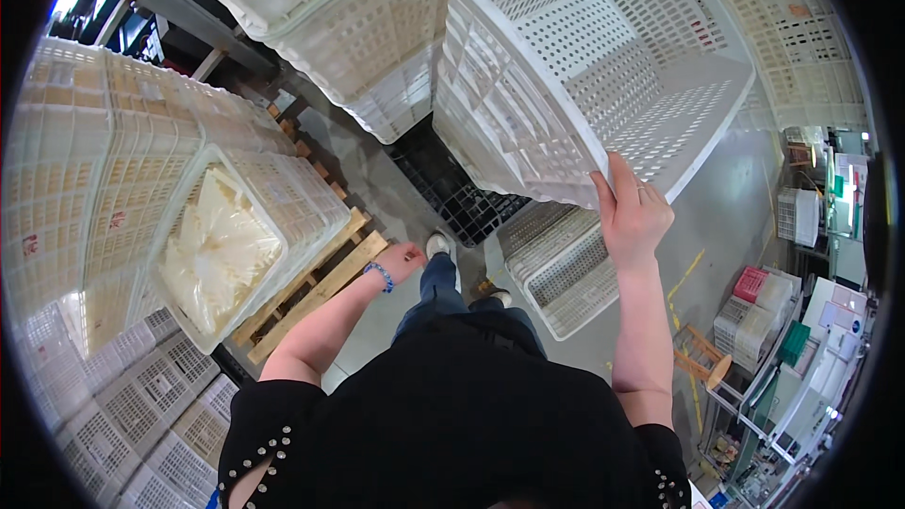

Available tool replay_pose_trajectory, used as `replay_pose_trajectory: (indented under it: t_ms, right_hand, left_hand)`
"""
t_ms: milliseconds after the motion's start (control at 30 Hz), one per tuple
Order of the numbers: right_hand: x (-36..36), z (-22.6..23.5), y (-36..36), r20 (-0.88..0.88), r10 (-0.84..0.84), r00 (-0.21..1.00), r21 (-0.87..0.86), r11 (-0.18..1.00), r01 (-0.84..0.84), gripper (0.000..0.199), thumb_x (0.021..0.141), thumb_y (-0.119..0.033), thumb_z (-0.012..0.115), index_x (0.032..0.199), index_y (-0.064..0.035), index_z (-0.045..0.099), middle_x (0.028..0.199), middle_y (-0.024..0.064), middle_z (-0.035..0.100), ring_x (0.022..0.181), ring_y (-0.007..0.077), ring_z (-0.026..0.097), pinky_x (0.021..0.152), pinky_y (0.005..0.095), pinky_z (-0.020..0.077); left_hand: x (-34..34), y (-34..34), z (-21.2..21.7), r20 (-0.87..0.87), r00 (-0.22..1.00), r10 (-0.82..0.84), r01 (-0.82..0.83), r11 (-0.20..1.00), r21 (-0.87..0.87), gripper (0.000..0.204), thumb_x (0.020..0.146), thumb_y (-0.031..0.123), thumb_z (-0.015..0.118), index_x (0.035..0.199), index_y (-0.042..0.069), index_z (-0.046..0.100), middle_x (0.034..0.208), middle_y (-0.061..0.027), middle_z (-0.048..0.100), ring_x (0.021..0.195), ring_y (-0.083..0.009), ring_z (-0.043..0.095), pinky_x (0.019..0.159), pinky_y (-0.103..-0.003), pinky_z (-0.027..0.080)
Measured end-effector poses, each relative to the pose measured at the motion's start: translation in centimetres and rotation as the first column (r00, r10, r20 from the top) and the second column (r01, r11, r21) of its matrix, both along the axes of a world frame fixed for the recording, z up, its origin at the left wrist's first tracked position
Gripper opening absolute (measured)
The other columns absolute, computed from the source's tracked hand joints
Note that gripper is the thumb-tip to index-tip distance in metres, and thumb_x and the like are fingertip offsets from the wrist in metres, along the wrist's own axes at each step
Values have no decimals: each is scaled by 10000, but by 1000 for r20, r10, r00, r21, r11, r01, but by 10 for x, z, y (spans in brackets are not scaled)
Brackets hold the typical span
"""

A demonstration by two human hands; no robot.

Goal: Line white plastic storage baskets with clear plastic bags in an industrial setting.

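1. The near rim of a big white crate (575, 47), at the far right, is gripped by the right hand (636, 217); two fingers are seen at the rim.
2. The right arm is stretched forward, and the back of the hand is shown.
3. The left arm is bent at the elbow, and a blue bracelet (381, 276) is worn at the wrist.
4. The left hand (407, 263) is held in the middle, near a shoe (439, 244), with its fingers a bit curled. Its palm is hidden, so whether it is fully open cannot be told.
5. The big crate's underside cannot be seen, and how it is held up cannot be told.
6. A smaller-looking white crate (551, 306) is partly covered by it.
7. A black grid (452, 190) is partly hidden by crates.
8. The crates at the left and far edges are cut off.
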State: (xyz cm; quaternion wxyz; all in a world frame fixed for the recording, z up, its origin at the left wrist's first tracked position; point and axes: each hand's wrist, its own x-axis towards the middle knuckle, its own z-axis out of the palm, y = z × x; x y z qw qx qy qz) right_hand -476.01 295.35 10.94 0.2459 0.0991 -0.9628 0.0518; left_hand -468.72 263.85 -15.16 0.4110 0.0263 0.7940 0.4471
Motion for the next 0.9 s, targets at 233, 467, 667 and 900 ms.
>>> replay_pose_trajectory:
  t_ms: [233,467,667,900]
  right_hand:
    - [43,15,40,172,58,983,42,997,-66,260,687,-113,673,922,-36,596,659,87,592,552,228,558,502,303,420]
    - [58,12,64,86,130,988,0,991,-131,204,644,-122,688,817,-60,599,640,60,583,550,226,556,504,308,414]
    - [62,9,62,76,16,997,-14,1000,-15,157,665,-204,690,692,-108,569,505,23,510,463,209,506,455,305,387]
    - [69,6,68,9,31,999,4,1000,-31,188,664,-215,692,664,-84,557,495,42,481,444,223,479,441,327,358]
  left_hand:
    - [7,-16,-1,-23,989,143,-140,986,89,257,814,266,556,901,25,574,771,-66,594,724,-148,554,677,-275,439]
    - [-36,-3,73,-312,861,402,-318,904,287,307,787,92,568,1076,52,477,1017,-65,521,866,-157,532,724,-272,433]
    - [-132,54,201,-754,325,571,-153,818,554,479,734,98,610,1171,44,420,1129,-146,461,1065,-280,436,862,-346,378]
    - [-225,110,234,-658,537,528,-87,810,579,545,715,83,574,1227,23,399,1101,-156,513,974,-237,503,844,-315,394]
